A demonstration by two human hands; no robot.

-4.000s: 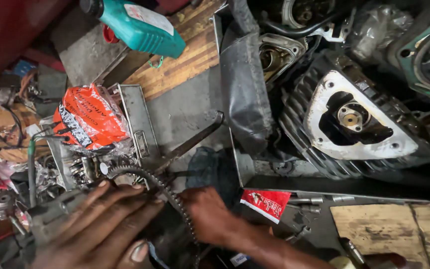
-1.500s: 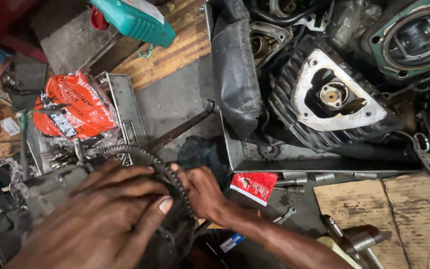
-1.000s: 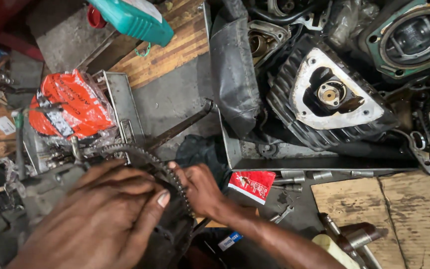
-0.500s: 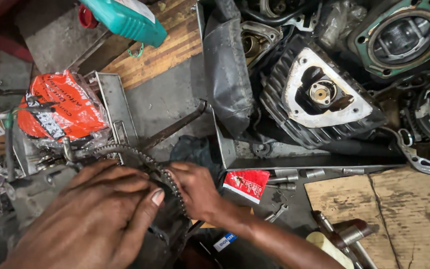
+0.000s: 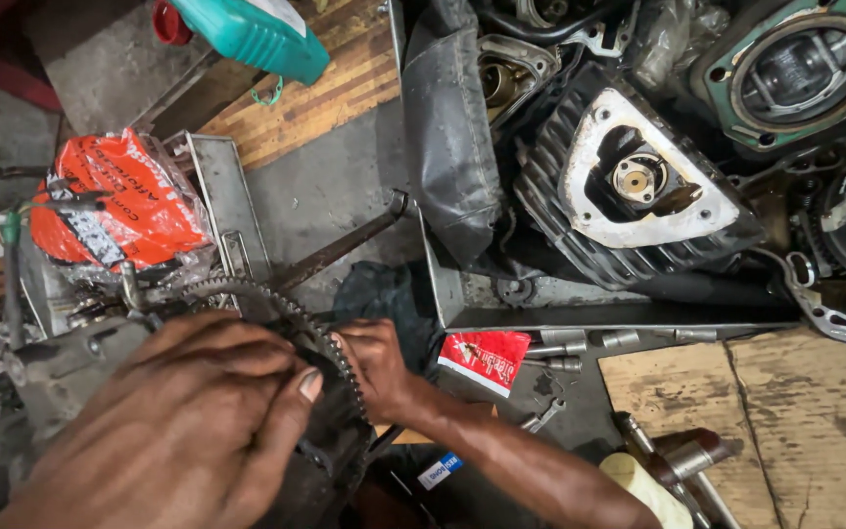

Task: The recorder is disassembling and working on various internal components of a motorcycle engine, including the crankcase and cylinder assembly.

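A dark, greasy toothed gear (image 5: 281, 306) sits on a grimy engine part at the lower left. Only the upper arc of its teeth shows. My left hand (image 5: 178, 421) lies across the gear from the left, fingers curled down over its face and covering most of it. My right hand (image 5: 376, 364) comes in from the lower right and grips the gear's right rim, its fingers tucked against the teeth. The fingertips of both hands nearly meet over the gear.
An orange plastic bag (image 5: 119, 201) lies in a metal tray (image 5: 222, 191) at the left. A long rusty rod (image 5: 345, 245) slants behind the gear. A teal bottle (image 5: 252, 34), a finned cylinder head (image 5: 638, 186), a red packet (image 5: 487, 358), loose sockets (image 5: 580, 343) and a wooden board (image 5: 785, 421) surround it.
Both hands have stayed on the gear, the left fingers sliding slightly across it. The view has drifted, so the bench contents sit a little lower and to the left.
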